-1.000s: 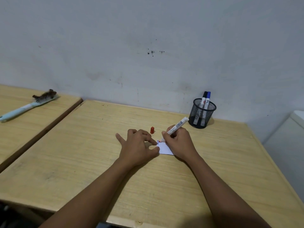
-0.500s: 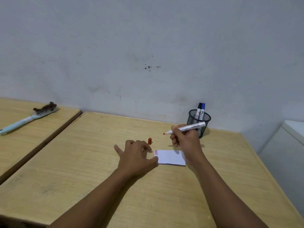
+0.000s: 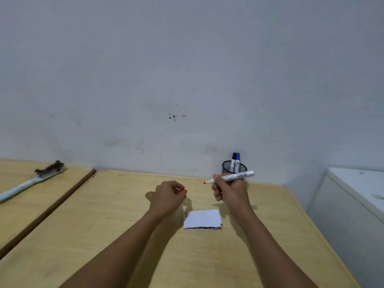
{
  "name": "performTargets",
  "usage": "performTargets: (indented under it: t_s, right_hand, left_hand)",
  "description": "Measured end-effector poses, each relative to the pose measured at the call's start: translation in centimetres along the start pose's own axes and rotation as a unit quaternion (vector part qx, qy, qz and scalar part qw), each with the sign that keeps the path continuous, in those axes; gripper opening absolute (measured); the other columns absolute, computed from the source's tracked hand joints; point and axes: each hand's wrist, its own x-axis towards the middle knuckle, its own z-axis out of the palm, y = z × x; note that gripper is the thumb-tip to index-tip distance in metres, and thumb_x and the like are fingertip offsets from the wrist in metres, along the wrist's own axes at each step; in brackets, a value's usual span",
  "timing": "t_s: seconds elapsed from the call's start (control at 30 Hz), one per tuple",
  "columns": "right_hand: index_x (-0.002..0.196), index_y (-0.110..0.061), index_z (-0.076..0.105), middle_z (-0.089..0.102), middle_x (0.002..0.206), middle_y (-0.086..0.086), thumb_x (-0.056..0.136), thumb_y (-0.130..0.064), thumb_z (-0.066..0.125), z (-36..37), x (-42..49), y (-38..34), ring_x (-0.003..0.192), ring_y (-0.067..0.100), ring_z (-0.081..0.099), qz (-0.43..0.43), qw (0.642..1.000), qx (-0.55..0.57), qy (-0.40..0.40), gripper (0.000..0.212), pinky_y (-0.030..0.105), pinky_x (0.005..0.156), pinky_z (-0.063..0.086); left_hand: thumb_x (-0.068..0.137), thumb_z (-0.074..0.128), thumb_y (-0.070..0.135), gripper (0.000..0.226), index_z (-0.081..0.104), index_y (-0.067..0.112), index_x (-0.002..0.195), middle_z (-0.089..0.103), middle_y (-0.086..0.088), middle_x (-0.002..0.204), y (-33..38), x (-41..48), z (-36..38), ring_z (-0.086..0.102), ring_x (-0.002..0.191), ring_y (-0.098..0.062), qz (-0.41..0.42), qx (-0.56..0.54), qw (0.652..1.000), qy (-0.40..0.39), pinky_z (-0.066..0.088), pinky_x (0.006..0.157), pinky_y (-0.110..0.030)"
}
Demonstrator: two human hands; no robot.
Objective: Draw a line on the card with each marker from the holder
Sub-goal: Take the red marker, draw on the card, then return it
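Since half a second ago the left hand has come off the card and lifted toward the spot where the red cap stood; its fingers are now curled together, and a sliver of red shows at their tips, so it seems to pinch the cap, though blur keeps that uncertain. Both hands have risen and sit farther from the body than the card, which lies flat on the table, nearer the person, below the gap between the two wrists and touched by neither hand. Short coloured marks show at the card's left edge. Closed around the barrel of the uncapped red marker, the right hand holds it nearly level above the table, red tip pointing toward the left hand with a clear gap between them. Just behind the right hand stands the mesh holder with a black marker and a blue marker upright inside. Far off to the left hand's side, a brush lies on a second table
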Motion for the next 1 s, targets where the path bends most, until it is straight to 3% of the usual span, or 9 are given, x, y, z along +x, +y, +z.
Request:
performTargets:
  t_s: [0.07, 0.13, 0.3, 0.47, 0.57, 0.67, 0.8, 0.9, 1.0]
  right_hand:
    - [0.091, 0.006, 0.068, 0.063, 0.064, 0.012, 0.094, -0.012, 0.067, -0.3, 0.1, -0.8, 0.047, 0.016, 0.052, -0.005, 1.0, 0.008, 0.007, 0.018, 0.026, 0.043, 0.044]
    - [0.091, 0.007, 0.067, 0.063, 0.065, 0.012, 0.094, -0.014, 0.068, -0.3, 0.2, -1.8, 0.048, 0.016, 0.053, -0.007, 1.0, 0.015, 0.009, 0.021, 0.027, 0.045, 0.045]
    - [0.091, 0.001, 0.067, 0.062, 0.068, 0.012, 0.095, -0.018, 0.066, -0.9, -0.2, -4.0, 0.048, 0.014, 0.052, -0.012, 0.999, 0.052, -0.006, 0.019, 0.027, 0.048, 0.043]
    - [0.098, 0.01, 0.066, 0.063, 0.068, 0.009, 0.094, -0.023, 0.068, -2.2, -0.9, -5.3, 0.051, 0.016, 0.052, -0.024, 0.999, 0.028, -0.039, 0.034, 0.028, 0.05, 0.043]
    - [0.095, 0.009, 0.067, 0.063, 0.068, 0.009, 0.094, -0.024, 0.068, -2.5, -1.2, -5.9, 0.052, 0.016, 0.051, -0.029, 0.997, 0.008, -0.066, 0.033, 0.028, 0.05, 0.043]
    - [0.084, -0.003, 0.068, 0.06, 0.065, 0.005, 0.093, -0.026, 0.069, -2.4, -1.3, -6.1, 0.052, 0.015, 0.049, -0.015, 0.996, 0.027, -0.082, 0.025, 0.027, 0.051, 0.039]
    - [0.08, -0.007, 0.064, 0.056, 0.061, 0.002, 0.092, -0.033, 0.069, -2.3, -1.0, -6.1, 0.049, 0.012, 0.044, 0.019, 0.996, 0.067, -0.051, 0.029, 0.024, 0.048, 0.034]
    - [0.08, -0.005, 0.066, 0.056, 0.062, 0.005, 0.091, -0.039, 0.07, -2.5, -0.8, -6.2, 0.049, 0.013, 0.044, 0.039, 0.997, 0.049, -0.043, 0.035, 0.025, 0.047, 0.035]
    - [0.085, -0.002, 0.071, 0.062, 0.062, 0.006, 0.093, -0.046, 0.065, -2.7, -0.1, -6.9, 0.047, 0.014, 0.05, 0.025, 0.999, -0.014, 0.019, 0.045, 0.026, 0.046, 0.04]
  left_hand:
    - [0.075, 0.072, 0.05, 0.021, 0.073, 0.033, 0.086, 0.074, 0.017, 0.074, 1.6, 0.0, -0.6, 0.069, 0.086, -0.006, 0.005, -0.144, 0.989, -0.039, 0.043, 0.094, -0.042]
    - [0.075, 0.077, 0.044, 0.023, 0.075, 0.03, 0.093, 0.078, 0.014, 0.084, 3.0, -0.4, -1.3, 0.073, 0.089, -0.009, 0.032, -0.255, 0.963, -0.078, 0.05, 0.098, -0.049]
    - [0.088, 0.073, 0.012, 0.014, 0.078, 0.014, 0.101, 0.079, 0.003, 0.093, 6.6, -1.5, -3.0, 0.073, 0.093, -0.01, 0.112, -0.315, 0.938, -0.093, 0.052, 0.08, -0.018]
    - [0.086, 0.075, 0.02, 0.018, 0.078, 0.018, 0.104, 0.079, 0.002, 0.094, 7.2, -1.7, -3.3, 0.073, 0.095, -0.013, 0.126, -0.29, 0.941, -0.117, 0.055, 0.089, -0.029]
    - [0.088, 0.073, 0.015, 0.018, 0.077, 0.009, 0.105, 0.078, -0.003, 0.092, 7.8, -2.0, -3.3, 0.072, 0.087, -0.006, 0.127, -0.324, 0.928, -0.134, 0.051, 0.078, -0.015]
    - [0.087, 0.075, 0.018, 0.016, 0.079, 0.006, 0.096, 0.078, -0.003, 0.084, 8.7, -2.6, -3.1, 0.067, 0.074, 0.001, 0.126, -0.351, 0.92, -0.122, 0.048, 0.07, -0.009]
    - [0.081, 0.082, 0.022, 0.009, 0.081, 0.014, 0.085, 0.077, 0.002, 0.08, 9.6, -2.7, -2.2, 0.07, 0.082, -0.005, 0.176, -0.313, 0.933, -0.037, 0.047, 0.075, -0.011]
    - [0.079, 0.082, 0.032, 0.01, 0.08, 0.026, 0.086, 0.07, 0.019, 0.077, 9.6, -2.2, -1.2, 0.067, 0.081, -0.001, 0.229, -0.209, 0.95, 0.036, 0.05, 0.087, -0.032]
    - [0.082, 0.076, 0.044, 0.013, 0.077, 0.033, 0.088, 0.066, 0.025, 0.073, 10.3, -1.0, -1.2, 0.058, 0.08, 0.007, 0.245, -0.141, 0.955, 0.091, 0.034, 0.09, -0.037]
